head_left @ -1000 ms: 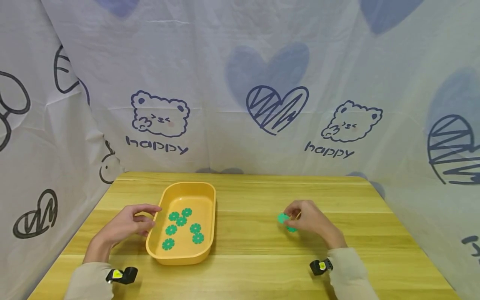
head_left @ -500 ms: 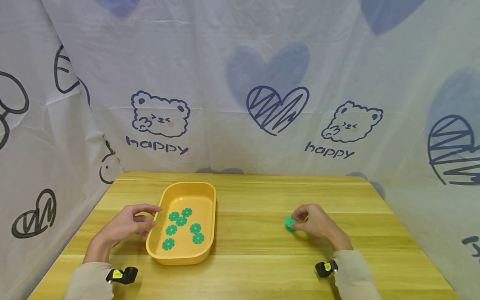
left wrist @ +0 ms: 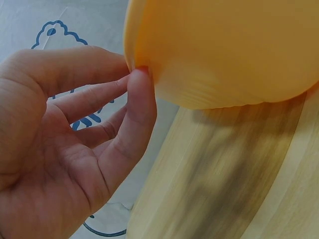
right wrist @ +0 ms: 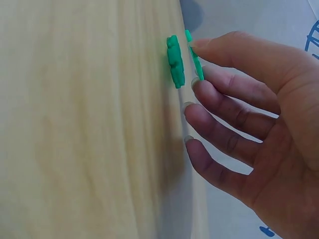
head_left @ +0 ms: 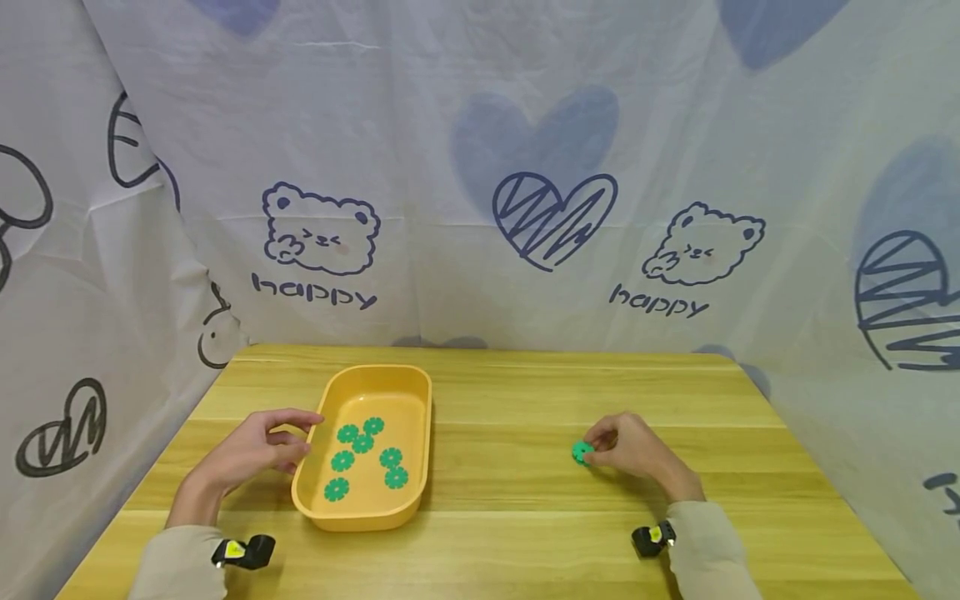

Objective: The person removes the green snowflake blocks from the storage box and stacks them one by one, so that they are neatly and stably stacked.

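My right hand (head_left: pixel 633 446) pinches a thin green snowflake building disc (right wrist: pixel 198 67) between thumb and fingertips. Just under it, a second green disc (right wrist: pixel 175 62) lies on the table, with a narrow gap between the two in the right wrist view. From the head view they overlap, and the fingers partly cover them. On the left, my left hand (head_left: pixel 258 446) holds the near-left rim of a yellow tray (head_left: pixel 360 522), its thumb and index finger at the lip in the left wrist view. Several green discs (head_left: pixel 337 489) lie flat and scattered in the tray.
A wooden table (head_left: pixel 502 533) bears the tray at left and the right hand's discs at right. Behind and on both sides hangs a white cloth (head_left: pixel 442 275) with printed hearts and bears. Each wrist wears a small black camera (head_left: pixel 651 540).
My right hand has shifted right and slightly toward me, bringing its disc from beside the one on the table to over it. The left hand and tray stay put.
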